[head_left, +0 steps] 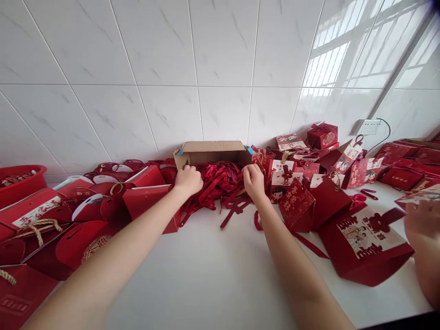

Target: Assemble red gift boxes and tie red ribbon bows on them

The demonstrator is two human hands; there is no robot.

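A brown cardboard box (213, 146) stands against the tiled wall, filled with a heap of dark red ribbons (220, 178) that spill over its front onto the table. My left hand (189, 180) is closed at the box's front left side, and its fingertips are partly hidden. At the front right side, my right hand (254, 181) has its fingers pinched together on the box edge, close to the ribbons. Blue tape shows at both upper corners of the box. Loose red straps (235, 213) lie just in front.
Red gift boxes with rope handles (82, 247) crowd the left, beside a red basin (22, 183). More decorated red boxes (367, 243) fill the right. Another person's hand (422, 229) reaches in at the right edge. A power socket (367, 127) is on the wall.
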